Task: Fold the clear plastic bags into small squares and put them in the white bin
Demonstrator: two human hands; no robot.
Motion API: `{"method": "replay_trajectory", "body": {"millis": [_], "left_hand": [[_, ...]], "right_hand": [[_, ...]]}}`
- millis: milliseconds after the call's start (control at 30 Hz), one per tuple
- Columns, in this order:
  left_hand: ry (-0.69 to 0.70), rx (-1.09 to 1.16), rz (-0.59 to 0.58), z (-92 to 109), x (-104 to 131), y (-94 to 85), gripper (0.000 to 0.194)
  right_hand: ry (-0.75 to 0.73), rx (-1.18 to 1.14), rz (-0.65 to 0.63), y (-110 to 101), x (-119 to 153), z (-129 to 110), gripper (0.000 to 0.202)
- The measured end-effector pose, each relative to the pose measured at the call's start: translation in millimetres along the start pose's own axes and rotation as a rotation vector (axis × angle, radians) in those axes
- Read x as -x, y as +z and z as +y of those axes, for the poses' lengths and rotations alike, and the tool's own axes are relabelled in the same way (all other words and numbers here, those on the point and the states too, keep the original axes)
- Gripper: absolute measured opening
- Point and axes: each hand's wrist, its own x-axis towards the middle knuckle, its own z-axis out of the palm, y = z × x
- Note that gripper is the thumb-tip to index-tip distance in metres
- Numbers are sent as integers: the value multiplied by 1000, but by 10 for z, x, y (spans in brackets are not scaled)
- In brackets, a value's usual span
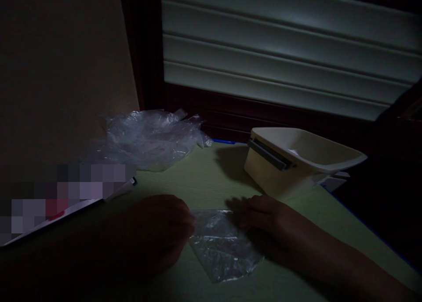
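A small clear plastic bag [227, 249] lies flat on the pale green tabletop [184, 187], creased and shiny. My left hand [165, 231] is closed at the bag's upper left edge, fingers pinched on it. At the upper right edge my right hand [263, 218] has its fingers curled together on the plastic. Both hands are in deep shadow, and the fingertips are partly hidden. Just beyond my right hand stands a cream plastic bin [280, 174] with a dark grey handle strip [267, 154] on its side.
A heap of crumpled clear plastic bags [148, 139] lies at the back left against the wall. A blurred-out flat item [75, 192] rests at the left edge. Behind the table is a slatted shutter [280, 51]. The table's blue-trimmed edge [369, 227] drops off at right.
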Motion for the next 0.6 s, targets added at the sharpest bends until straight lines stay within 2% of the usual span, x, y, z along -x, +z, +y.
{"method": "replay_trajectory", "body": {"millis": [100,233,433,500,600], "left_hand": [[48,-3,41,46,21,-37,13],[-22,16,11,82,68,-71,12],[-13,38,55,75,90,-79,32],[-13,32,41,80,100,-70,39],[-31,3,4,94,127,-43,46]], "right_hand": [[14,-3,-31,-33,3,1,25],[31,39,-28,-57,6,12,23],[-6,4,176,-29,-14,-107,31],[-46,-17,146,15,-20,-147,38],[-82,-35,5,97,-28,-170,59]]}}
